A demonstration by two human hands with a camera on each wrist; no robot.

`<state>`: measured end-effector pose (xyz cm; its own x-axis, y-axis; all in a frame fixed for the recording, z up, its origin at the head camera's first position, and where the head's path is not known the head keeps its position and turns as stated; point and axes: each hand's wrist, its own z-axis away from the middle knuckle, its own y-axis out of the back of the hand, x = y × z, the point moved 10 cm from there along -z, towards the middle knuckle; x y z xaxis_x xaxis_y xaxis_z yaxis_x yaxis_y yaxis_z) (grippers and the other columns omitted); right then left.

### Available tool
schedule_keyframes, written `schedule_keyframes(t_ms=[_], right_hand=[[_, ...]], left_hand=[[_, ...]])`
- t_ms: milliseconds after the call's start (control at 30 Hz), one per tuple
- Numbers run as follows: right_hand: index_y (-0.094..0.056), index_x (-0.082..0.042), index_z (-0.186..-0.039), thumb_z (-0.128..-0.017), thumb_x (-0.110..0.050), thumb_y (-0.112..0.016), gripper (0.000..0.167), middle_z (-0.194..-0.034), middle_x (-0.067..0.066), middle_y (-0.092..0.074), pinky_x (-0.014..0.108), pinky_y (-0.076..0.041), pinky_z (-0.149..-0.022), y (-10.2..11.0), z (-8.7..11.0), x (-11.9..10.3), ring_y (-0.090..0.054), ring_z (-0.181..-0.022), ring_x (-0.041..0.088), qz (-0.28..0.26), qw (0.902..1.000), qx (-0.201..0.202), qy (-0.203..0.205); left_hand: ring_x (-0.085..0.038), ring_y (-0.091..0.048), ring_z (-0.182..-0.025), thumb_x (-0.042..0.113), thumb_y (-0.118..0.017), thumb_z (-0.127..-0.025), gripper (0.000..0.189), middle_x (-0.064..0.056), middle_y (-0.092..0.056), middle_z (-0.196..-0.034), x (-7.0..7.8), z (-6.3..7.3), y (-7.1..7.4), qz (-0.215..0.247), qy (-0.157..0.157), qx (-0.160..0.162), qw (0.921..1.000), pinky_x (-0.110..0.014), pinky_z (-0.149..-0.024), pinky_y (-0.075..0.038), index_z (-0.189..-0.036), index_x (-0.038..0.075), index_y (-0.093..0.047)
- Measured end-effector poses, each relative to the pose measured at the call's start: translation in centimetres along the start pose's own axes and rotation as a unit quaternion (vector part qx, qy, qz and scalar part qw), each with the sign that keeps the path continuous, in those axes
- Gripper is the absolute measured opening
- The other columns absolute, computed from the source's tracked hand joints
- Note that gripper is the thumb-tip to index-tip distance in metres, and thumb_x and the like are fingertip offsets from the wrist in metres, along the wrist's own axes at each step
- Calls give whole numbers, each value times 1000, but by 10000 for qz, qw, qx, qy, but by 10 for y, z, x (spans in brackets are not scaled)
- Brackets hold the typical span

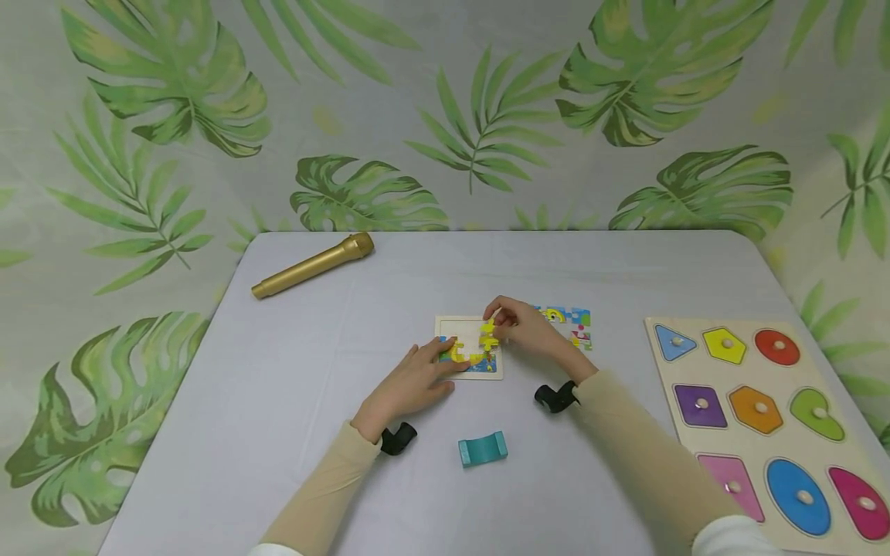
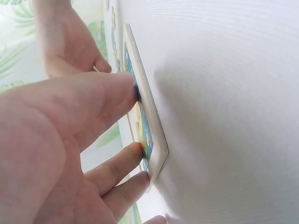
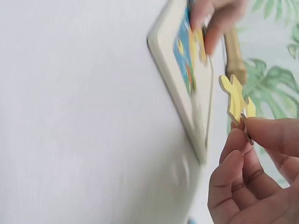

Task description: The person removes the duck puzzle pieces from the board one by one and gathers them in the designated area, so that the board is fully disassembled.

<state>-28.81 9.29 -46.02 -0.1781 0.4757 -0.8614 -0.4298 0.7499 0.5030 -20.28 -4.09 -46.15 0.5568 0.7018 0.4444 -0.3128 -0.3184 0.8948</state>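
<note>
A small wooden puzzle tray (image 1: 470,377) lies mid-table, its lower rows filled with blue and yellow jigsaw pieces. My left hand (image 1: 410,378) rests on the tray's left side, thumb and fingertips touching the fitted pieces; in the left wrist view those fingers (image 2: 122,165) are fairly straight. Above the tray's right part, my right hand (image 1: 528,332) pinches a yellow puzzle piece (image 3: 237,99) between thumb and fingers, clear of the board in the right wrist view. More loose puzzle pieces (image 1: 580,316) lie just right of the tray, partly hidden behind my right hand.
A gold microphone (image 1: 313,266) lies at the back left. On the right is a wooden shape board (image 1: 684,371) with several coloured knobbed shapes. A teal curved block (image 1: 483,449) sits in front of the tray, between my forearms.
</note>
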Motion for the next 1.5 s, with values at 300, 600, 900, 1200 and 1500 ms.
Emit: schedule_keyframes(t_ms=[300, 600, 900, 1200, 1500], right_hand=[[-61, 1, -107, -88, 4, -59, 19, -88, 13, -55, 26, -45, -58, 55, 29, 37, -49, -73, 23, 62, 9995, 233, -217], [-63, 1, -106, -89, 2, -60, 17, -87, 11, -54, 29, -43, -63, 80, 46, 58, -49, -76, 23, 616, 9964, 348, -474], [-63, 1, -102, -88, 4, -59, 15, -83, 8, -57, 32, -43, -67, 76, 45, 55, -51, -76, 22, 1195, 9915, 369, -359], [-63, 2, -97, -87, 7, -58, 12, -80, 6, -56, 31, -43, -64, 70, 43, 41, -50, -74, 21, 1534, 9873, 403, -11], [-64, 1, -98, -88, 5, -59, 13, -84, 7, -58, 32, -45, -70, 29, 26, 4, -51, -78, 21, 1309, 9907, 43, 369]], left_hand=[[-39, -25, -138, 20, -61, -95, 37, -16, -32, -151, 2, 2, 2, 96, -76, 100, 9999, -62, -106, -22, -132, 15, -60], [-38, -25, -139, 20, -61, -95, 37, -15, -32, -151, 0, 0, 0, 64, -38, 119, 9999, -60, -107, -22, -132, 15, -60], [-36, -24, -140, 22, -60, -96, 37, -13, -31, -152, -1, 1, -1, 64, 30, 86, 9999, -58, -109, -20, -132, 16, -60], [-33, -23, -140, 20, -59, -96, 39, -12, -30, -153, -3, 4, -2, -80, -94, 145, 9998, -59, -108, -19, -135, 19, -57], [-33, -20, -141, 21, -56, -98, 37, -11, -31, -152, -11, 13, 0, 132, 13, 87, 9999, -59, -109, -15, -135, 21, -58]])
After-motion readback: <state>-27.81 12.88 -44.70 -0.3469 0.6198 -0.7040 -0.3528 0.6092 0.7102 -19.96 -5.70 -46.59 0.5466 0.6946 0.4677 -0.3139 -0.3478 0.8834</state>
